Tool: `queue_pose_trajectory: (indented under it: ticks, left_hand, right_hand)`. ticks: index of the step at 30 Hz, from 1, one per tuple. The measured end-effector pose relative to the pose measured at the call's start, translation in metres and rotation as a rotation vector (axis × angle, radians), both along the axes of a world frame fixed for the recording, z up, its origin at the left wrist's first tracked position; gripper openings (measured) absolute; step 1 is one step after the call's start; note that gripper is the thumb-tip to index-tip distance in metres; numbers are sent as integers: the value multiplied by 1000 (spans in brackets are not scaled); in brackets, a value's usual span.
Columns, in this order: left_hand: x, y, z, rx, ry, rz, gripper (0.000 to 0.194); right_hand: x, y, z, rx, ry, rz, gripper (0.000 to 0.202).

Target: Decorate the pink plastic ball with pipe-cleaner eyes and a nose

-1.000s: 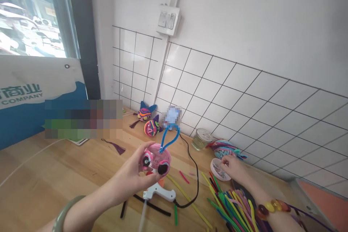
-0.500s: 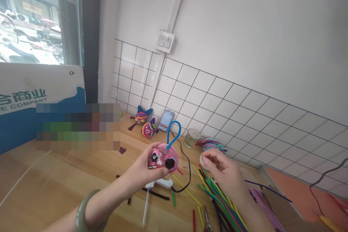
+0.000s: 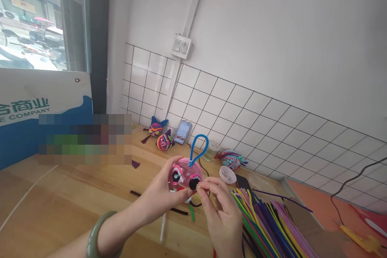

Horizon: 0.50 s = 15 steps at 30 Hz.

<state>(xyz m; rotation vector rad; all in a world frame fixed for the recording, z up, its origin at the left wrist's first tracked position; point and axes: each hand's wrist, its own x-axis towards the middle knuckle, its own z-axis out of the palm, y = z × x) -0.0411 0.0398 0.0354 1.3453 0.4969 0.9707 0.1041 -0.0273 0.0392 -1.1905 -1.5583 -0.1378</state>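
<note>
Left hand (image 3: pixel 165 193) partly hides pink ball (image 3: pixel 185 175)

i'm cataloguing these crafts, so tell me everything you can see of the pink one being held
The pink craft is rounded, its front smooth and shiny. Two black discs sit in pink-and-white, fuzzy-looking rims; the left one in view has a shiny centre. A fuzzy blue loop stands up from its top. The left hand grips it above the table; the right hand seems to pinch a tiny bit at the other disc.
</note>
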Motion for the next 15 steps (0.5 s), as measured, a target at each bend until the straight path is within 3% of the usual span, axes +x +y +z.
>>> queue_pose_trajectory:
  ticks: [15]
  left_hand:
    - [-1,-1,-1,112,181,62,67]
  right_hand:
    - [6,3,-5,-91,76,56,5]
